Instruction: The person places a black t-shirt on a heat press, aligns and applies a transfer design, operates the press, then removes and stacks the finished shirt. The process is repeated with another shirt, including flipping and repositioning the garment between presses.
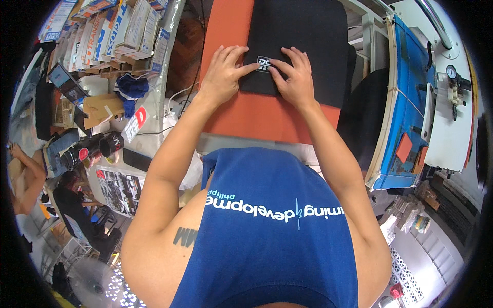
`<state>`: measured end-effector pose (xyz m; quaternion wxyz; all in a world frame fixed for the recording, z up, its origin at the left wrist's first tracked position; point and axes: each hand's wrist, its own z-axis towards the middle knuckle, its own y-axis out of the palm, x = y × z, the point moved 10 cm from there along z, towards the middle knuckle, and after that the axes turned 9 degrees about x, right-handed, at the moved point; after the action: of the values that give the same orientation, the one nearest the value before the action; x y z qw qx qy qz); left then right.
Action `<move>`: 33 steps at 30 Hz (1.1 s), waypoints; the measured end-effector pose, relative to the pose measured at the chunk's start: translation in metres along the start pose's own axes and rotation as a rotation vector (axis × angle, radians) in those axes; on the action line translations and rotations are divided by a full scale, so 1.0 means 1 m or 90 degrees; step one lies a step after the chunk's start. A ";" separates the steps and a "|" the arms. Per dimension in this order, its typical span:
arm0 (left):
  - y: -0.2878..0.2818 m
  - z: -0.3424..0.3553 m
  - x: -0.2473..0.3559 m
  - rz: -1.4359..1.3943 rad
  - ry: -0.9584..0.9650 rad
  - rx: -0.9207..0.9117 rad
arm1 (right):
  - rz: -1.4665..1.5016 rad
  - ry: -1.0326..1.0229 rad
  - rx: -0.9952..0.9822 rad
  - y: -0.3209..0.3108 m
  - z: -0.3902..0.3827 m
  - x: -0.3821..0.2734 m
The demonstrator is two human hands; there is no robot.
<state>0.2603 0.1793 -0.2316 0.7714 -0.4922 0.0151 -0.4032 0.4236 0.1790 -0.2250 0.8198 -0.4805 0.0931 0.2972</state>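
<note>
An orange pad point(257, 115) is supporting a black fabric panel point(300, 46) lying flat. The left hand point(225, 74) and right hand point(294, 77) are pressing spread fingers around a small white label point(264, 63), seemingly holding it in position.

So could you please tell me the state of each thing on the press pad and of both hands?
Black fabric: spread flat on the orange pad.
Orange pad: partly covered by the fabric.
Small white-printed label: lying flat on the fabric, pinned by fingertips.
Left hand: open, fingers pressing the label's left edge.
Right hand: open, fingers pressing the label's right edge.
</note>
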 end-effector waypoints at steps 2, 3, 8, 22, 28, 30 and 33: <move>0.000 -0.001 0.000 0.007 0.004 0.000 | -0.011 -0.009 -0.001 -0.001 -0.001 -0.001; 0.000 -0.001 0.000 0.007 0.004 0.000 | -0.017 -0.011 -0.003 -0.001 -0.001 -0.002; -0.002 -0.001 0.003 0.013 0.010 0.003 | -0.011 -0.007 -0.006 -0.002 -0.001 -0.004; -0.003 0.000 0.003 0.014 -0.002 0.006 | -0.014 0.000 -0.012 -0.002 -0.001 -0.002; -0.003 0.001 0.003 0.017 -0.001 0.010 | -0.012 -0.001 -0.004 -0.002 -0.001 -0.002; -0.004 -0.001 0.003 0.017 -0.002 0.009 | -0.010 -0.003 -0.003 -0.003 -0.002 -0.001; -0.003 0.001 0.004 0.013 0.001 0.014 | -0.014 -0.006 0.004 -0.003 -0.001 -0.002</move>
<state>0.2616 0.1764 -0.2275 0.7807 -0.4835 0.0161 -0.3956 0.4235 0.1766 -0.2225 0.8251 -0.4775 0.0845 0.2900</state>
